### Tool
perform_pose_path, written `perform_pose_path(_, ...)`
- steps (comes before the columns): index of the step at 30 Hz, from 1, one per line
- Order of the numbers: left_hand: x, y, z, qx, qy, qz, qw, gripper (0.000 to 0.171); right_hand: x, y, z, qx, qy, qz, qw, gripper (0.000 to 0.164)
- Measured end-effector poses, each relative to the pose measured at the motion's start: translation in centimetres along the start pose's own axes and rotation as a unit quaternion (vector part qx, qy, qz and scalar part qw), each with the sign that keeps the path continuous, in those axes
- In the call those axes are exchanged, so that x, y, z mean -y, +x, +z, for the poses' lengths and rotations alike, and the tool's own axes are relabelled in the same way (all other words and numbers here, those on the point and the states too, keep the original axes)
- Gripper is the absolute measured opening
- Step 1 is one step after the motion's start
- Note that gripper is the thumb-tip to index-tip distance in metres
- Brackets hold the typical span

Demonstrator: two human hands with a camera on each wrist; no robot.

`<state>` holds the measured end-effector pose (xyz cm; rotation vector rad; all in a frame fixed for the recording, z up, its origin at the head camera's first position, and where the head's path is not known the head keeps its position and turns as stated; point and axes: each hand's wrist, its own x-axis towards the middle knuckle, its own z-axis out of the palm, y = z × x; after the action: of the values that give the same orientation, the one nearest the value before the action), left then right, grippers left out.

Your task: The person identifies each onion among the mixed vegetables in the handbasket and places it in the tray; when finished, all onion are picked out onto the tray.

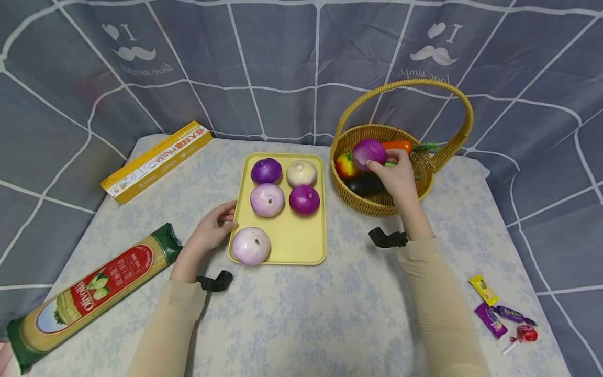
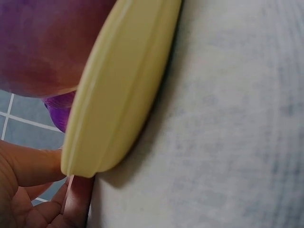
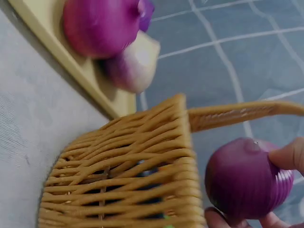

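Note:
My right hand [image 1: 398, 170] grips a purple onion [image 1: 369, 153] over the wicker basket [image 1: 363, 205]; the right wrist view shows thumb and fingers around the onion [image 3: 247, 178], just outside the rim line. In the basket are a carrot [image 1: 397, 146], a dark eggplant [image 1: 365, 184] and a red-yellow fruit [image 1: 346, 166]. My left hand [image 1: 214, 228] holds the left edge of a yellow tray [image 1: 297, 246], thumb against its rim. On the tray lie several onions, among them a pale one [image 1: 251, 245] by that hand and a purple one [image 1: 304, 200].
A yellow pasta box [image 1: 157, 162] lies at the back left, and a bag of spaghetti [image 1: 96, 296] at the front left. Several wrapped candies [image 1: 492, 319] sit at the right edge. The basket's tall handle [image 1: 405, 84] arches up before a grey curtain [image 1: 282, 63].

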<state>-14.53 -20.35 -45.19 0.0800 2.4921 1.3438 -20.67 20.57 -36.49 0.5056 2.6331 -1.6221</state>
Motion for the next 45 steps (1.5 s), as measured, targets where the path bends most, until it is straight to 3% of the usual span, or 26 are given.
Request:
perform_pose_path(7, -0.2, 0.2, -0.1, -0.001, -0.005, 0.000, 1.0000, 0.058, -0.2, -4.3, -0.6, 0.096, 0.042, -0.049, 0.993, 0.068)
perform_pose_path(16, -0.3, 0.4, -0.1, -0.004, -0.014, -0.006, 0.9999, 0.058, -0.8, -8.4, 3.2, 0.217, 0.094, -0.091, 0.967, 0.058)
perform_pose_path(21, -0.1, 0.3, -0.1, -0.002, -0.011, -0.009, 0.9999, 0.058, -2.0, -9.5, 5.3, 0.261, 0.098, -0.080, 0.957, 0.055)
perform_pose_path(33, 0.1, 0.1, 0.0, -0.001, -0.010, -0.015, 0.9998, 0.058, -4.8, -10.4, 9.0, 0.297, 0.040, -0.041, 0.953, 0.051)
perform_pose_path(45, -0.1, 0.1, 0.1, -0.004, -0.008, -0.009, 0.9999, 0.058, -4.6, -11.0, 9.4, 0.262, -0.013, -0.027, 0.965, 0.051)
